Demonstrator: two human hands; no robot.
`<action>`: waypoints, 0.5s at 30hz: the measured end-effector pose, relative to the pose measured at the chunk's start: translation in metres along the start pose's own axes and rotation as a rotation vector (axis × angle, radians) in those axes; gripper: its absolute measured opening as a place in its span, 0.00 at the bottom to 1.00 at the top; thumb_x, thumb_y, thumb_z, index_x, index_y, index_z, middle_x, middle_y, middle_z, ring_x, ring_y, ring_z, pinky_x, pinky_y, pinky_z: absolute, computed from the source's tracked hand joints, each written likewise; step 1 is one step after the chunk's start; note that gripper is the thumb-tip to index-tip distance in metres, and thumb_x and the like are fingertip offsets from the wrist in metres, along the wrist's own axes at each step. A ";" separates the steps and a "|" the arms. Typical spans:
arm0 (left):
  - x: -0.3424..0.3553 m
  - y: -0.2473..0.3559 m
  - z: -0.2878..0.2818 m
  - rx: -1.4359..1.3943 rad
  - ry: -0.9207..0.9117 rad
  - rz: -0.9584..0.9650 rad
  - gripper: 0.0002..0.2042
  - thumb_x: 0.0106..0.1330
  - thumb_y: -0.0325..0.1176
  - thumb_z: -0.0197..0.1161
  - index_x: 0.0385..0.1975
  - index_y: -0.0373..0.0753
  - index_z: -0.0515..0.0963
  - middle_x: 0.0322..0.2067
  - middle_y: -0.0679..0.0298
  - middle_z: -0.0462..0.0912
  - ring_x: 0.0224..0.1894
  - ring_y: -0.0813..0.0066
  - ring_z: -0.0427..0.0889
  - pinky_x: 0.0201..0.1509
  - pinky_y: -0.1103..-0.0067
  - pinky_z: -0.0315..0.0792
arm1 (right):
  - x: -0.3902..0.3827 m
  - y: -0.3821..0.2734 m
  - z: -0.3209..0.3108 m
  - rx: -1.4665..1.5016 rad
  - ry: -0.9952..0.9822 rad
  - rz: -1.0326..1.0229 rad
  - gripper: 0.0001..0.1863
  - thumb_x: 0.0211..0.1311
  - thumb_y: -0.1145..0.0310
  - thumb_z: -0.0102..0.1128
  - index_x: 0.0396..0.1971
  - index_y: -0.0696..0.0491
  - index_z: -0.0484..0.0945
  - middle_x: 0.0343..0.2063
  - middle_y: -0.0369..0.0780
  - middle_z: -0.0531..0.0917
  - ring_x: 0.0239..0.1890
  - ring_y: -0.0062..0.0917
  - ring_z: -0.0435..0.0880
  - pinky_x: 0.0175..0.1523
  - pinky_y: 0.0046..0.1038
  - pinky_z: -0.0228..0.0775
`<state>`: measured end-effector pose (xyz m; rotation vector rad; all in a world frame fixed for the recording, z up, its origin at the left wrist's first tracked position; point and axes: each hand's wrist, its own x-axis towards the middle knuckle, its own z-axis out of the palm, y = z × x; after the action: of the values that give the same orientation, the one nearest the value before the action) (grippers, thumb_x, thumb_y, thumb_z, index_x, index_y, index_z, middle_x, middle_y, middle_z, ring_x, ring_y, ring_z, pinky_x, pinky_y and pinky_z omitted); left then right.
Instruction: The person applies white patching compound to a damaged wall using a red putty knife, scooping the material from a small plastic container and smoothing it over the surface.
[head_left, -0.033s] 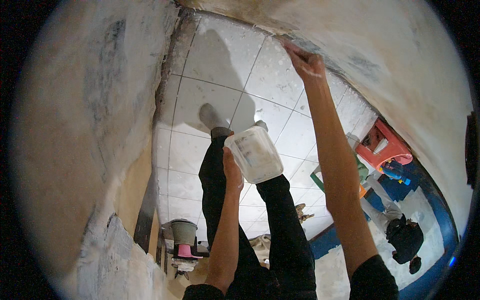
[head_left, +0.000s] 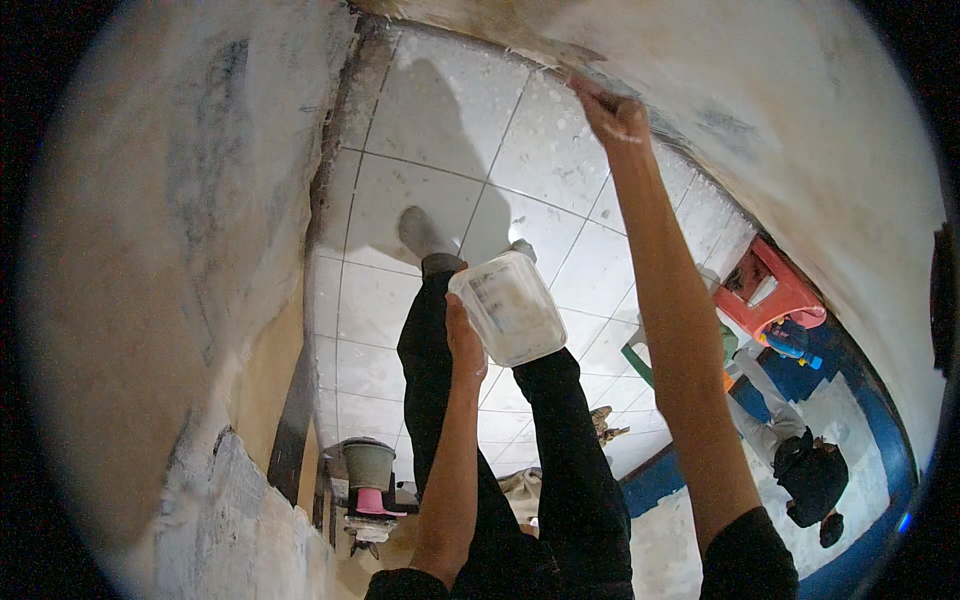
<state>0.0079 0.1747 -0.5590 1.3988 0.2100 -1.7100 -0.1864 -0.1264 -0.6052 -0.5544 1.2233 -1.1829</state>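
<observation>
My left hand (head_left: 466, 335) is wrapped around the side of a translucent, rounded-rectangular plastic tub (head_left: 512, 310), holding it over my knees. Whitish smears show in the tub. Up at the right-hand wall (head_left: 800, 130), my right hand (head_left: 615, 115) reaches out with its fingers closed. Whatever those fingers grip is mostly hidden; a thin dark shape (head_left: 580, 50) shows on the wall just beyond them. Grey and whitish patches mark the wall around that hand.
White floor tiles (head_left: 420, 205) carry pale spots. A red plastic stool (head_left: 785, 290) stands by the right wall, near a blue bottle (head_left: 790, 350) and a green object (head_left: 638, 358). Another person (head_left: 810, 475) in dark clothes is at lower right. A grey bucket (head_left: 368, 465) stands lower left.
My right hand and forearm have shifted slightly to the right along the wall. My left hand and the tub stay in place.
</observation>
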 end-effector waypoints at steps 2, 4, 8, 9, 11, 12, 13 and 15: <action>-0.001 -0.002 -0.002 0.016 -0.004 0.007 0.33 0.68 0.59 0.36 0.63 0.39 0.55 0.56 0.57 0.67 0.57 0.66 0.68 0.61 0.71 0.63 | 0.014 -0.013 0.002 -0.478 -0.137 -0.118 0.23 0.68 0.75 0.32 0.59 0.70 0.49 0.60 0.58 0.56 0.63 0.46 0.56 0.69 0.44 0.49; -0.004 -0.005 -0.006 0.050 0.018 0.012 0.34 0.67 0.61 0.36 0.61 0.38 0.58 0.57 0.57 0.67 0.57 0.64 0.68 0.62 0.68 0.62 | 0.011 -0.043 0.028 0.709 0.261 0.128 0.21 0.67 0.79 0.29 0.57 0.73 0.50 0.60 0.60 0.56 0.64 0.48 0.55 0.69 0.45 0.49; -0.006 -0.006 -0.004 0.028 0.002 -0.008 0.34 0.67 0.59 0.36 0.64 0.39 0.53 0.56 0.57 0.66 0.58 0.68 0.68 0.61 0.71 0.63 | -0.044 -0.067 0.019 -0.199 -0.098 0.013 0.20 0.64 0.79 0.34 0.54 0.75 0.53 0.56 0.59 0.61 0.58 0.44 0.63 0.66 0.41 0.54; -0.004 -0.008 -0.005 0.019 -0.015 0.002 0.34 0.67 0.60 0.36 0.65 0.39 0.53 0.56 0.57 0.66 0.58 0.68 0.68 0.61 0.72 0.63 | -0.064 -0.071 0.036 0.259 0.034 0.051 0.20 0.63 0.77 0.43 0.52 0.73 0.58 0.52 0.56 0.67 0.52 0.39 0.70 0.64 0.38 0.60; -0.004 -0.010 -0.004 0.014 -0.031 -0.003 0.35 0.67 0.60 0.36 0.65 0.39 0.53 0.57 0.56 0.66 0.58 0.67 0.67 0.61 0.72 0.63 | -0.069 -0.060 0.032 0.710 0.163 0.149 0.21 0.61 0.74 0.52 0.50 0.71 0.63 0.48 0.53 0.74 0.47 0.33 0.77 0.61 0.34 0.65; -0.003 -0.010 0.000 0.015 -0.035 -0.020 0.35 0.67 0.61 0.36 0.65 0.39 0.52 0.57 0.56 0.66 0.58 0.67 0.67 0.61 0.72 0.63 | -0.058 -0.040 0.012 0.698 0.159 0.206 0.21 0.61 0.73 0.53 0.50 0.71 0.64 0.48 0.53 0.74 0.48 0.33 0.76 0.61 0.35 0.65; -0.003 -0.010 -0.001 0.017 -0.027 -0.036 0.35 0.66 0.61 0.37 0.65 0.39 0.52 0.57 0.56 0.65 0.58 0.67 0.67 0.61 0.72 0.63 | -0.048 -0.023 0.000 0.690 0.155 0.273 0.21 0.61 0.73 0.54 0.49 0.70 0.64 0.47 0.53 0.74 0.49 0.33 0.76 0.62 0.35 0.65; -0.002 -0.012 -0.004 0.034 -0.026 -0.014 0.36 0.66 0.62 0.37 0.65 0.40 0.52 0.57 0.56 0.66 0.58 0.67 0.67 0.61 0.71 0.63 | -0.029 -0.013 0.016 0.185 0.140 0.141 0.19 0.65 0.83 0.27 0.51 0.81 0.52 0.53 0.64 0.61 0.60 0.51 0.60 0.69 0.43 0.52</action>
<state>0.0018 0.1853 -0.5629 1.4022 0.1780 -1.7495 -0.1743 -0.1085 -0.5767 -0.2467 1.2342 -1.2153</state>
